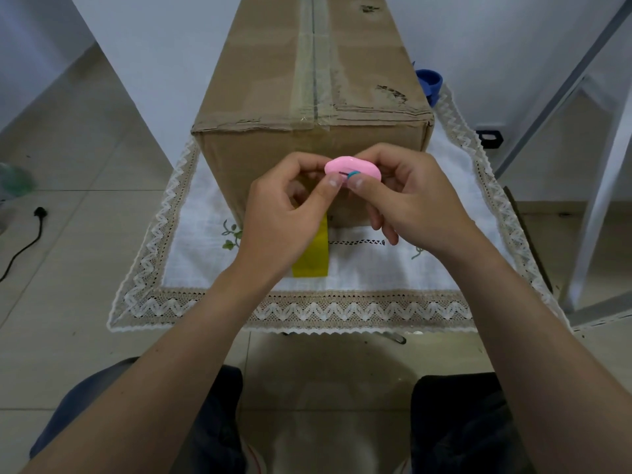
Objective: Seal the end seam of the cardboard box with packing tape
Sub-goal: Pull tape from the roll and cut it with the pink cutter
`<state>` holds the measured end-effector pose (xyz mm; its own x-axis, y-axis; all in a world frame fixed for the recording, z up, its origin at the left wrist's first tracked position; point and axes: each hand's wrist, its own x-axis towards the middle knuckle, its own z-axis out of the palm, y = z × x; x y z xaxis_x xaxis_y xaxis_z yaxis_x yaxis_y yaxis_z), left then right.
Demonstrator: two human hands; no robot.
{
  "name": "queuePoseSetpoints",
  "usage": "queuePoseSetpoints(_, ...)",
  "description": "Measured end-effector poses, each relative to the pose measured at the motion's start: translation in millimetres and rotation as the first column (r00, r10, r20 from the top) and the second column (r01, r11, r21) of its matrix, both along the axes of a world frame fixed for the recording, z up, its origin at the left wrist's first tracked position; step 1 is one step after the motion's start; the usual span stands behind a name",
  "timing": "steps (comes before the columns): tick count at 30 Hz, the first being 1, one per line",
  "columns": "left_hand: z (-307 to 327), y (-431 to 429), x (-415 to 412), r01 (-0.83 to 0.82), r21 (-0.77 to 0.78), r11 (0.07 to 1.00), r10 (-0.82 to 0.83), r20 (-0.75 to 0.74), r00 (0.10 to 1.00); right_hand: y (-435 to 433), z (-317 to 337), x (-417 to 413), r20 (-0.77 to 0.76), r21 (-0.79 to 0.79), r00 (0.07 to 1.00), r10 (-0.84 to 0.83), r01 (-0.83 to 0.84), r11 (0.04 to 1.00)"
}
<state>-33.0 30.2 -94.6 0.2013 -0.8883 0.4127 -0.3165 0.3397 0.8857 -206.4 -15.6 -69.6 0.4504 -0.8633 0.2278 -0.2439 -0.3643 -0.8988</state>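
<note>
A long brown cardboard box (266,80) lies on a lace-edged white cloth (376,268), its near end facing me. Clear tape (314,63) runs along its top seam. A strip of yellowish tape (313,254) hangs from the near end face down onto the cloth, partly hidden behind my left hand (284,220). Both hands meet in front of the end face, pinching a small pink oval cutter (352,169) with a teal slider. My right hand (410,196) grips its right side; my left thumb and fingers hold its left end.
A blue object (431,80) sits behind the box's right side. A black cable and plug (37,217) lie on the tiled floor at left. A white frame (598,200) stands at right. My knees are below the table edge.
</note>
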Motion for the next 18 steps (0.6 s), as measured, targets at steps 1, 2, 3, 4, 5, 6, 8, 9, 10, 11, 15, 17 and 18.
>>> queuePoseSetpoints(1,0.4,0.7,-0.5,0.013,0.004,1.000,-0.013,-0.024,1.000,0.0,-0.1,-0.4,0.009,0.005,1.000,-0.003,0.003,1.000)
queuePoseSetpoints(2,0.5,1.2,-1.3,0.029,0.007,1.000,-0.029,-0.048,0.998,-0.4,-0.6,-0.5,0.020,0.011,1.000,-0.007,0.007,1.000)
queuePoseSetpoints(3,0.9,1.8,-1.9,0.047,0.013,0.999,-0.046,-0.070,0.996,-0.5,-1.2,-0.3,0.035,0.019,0.999,-0.011,0.011,1.000)
queuePoseSetpoints(4,1.1,2.6,-2.8,0.063,0.020,0.998,-0.061,-0.085,0.994,-0.6,-1.9,0.1,0.052,0.027,0.999,-0.017,0.015,1.000)
queuePoseSetpoints(5,1.4,3.2,-3.4,0.076,0.030,0.997,-0.073,-0.096,0.993,-0.3,-2.4,0.7,0.069,0.037,0.997,-0.022,0.020,0.999)
queuePoseSetpoints(6,1.5,3.6,-3.7,0.085,0.038,0.996,-0.080,-0.104,0.991,-0.3,-2.8,1.3,0.087,0.047,0.996,-0.026,0.022,0.999)
queuePoseSetpoints(8,2.1,4.1,-2.9,0.102,0.045,0.994,-0.096,-0.114,0.989,0.6,-2.6,2.1,0.121,0.063,0.992,-0.021,0.014,0.998)
queuePoseSetpoints(9,2.5,4.5,-2.5,0.111,0.044,0.993,-0.105,-0.117,0.988,1.3,-2.2,2.3,0.135,0.066,0.991,-0.014,0.005,0.998)
queuePoseSetpoints(10,3.0,5.1,-2.3,0.119,0.041,0.992,-0.114,-0.118,0.986,1.7,-2.1,2.3,0.144,0.069,0.989,-0.008,-0.002,0.998)
queuePoseSetpoints(11,4.2,6.0,-2.2,0.128,0.036,0.991,-0.123,-0.119,0.985,1.7,-2.1,2.0,0.151,0.071,0.989,-0.006,-0.005,0.997)
queuePoseSetpoints(15,8.5,8.4,-2.6,0.139,0.023,0.990,-0.136,-0.107,0.985,1.2,-1.5,0.7,0.152,0.081,0.988,0.018,-0.030,0.996)
queuePoseSetpoints(17,9.2,7.7,-1.4,0.136,0.018,0.991,-0.133,-0.108,0.985,1.0,-0.3,-0.4,0.150,0.105,0.987,0.052,-0.068,0.992)
queuePoseSetpoints(18,9.0,6.8,-0.7,0.136,0.018,0.991,-0.133,-0.108,0.985,0.7,0.1,-1.5,0.152,0.125,0.986,0.073,-0.092,0.988)
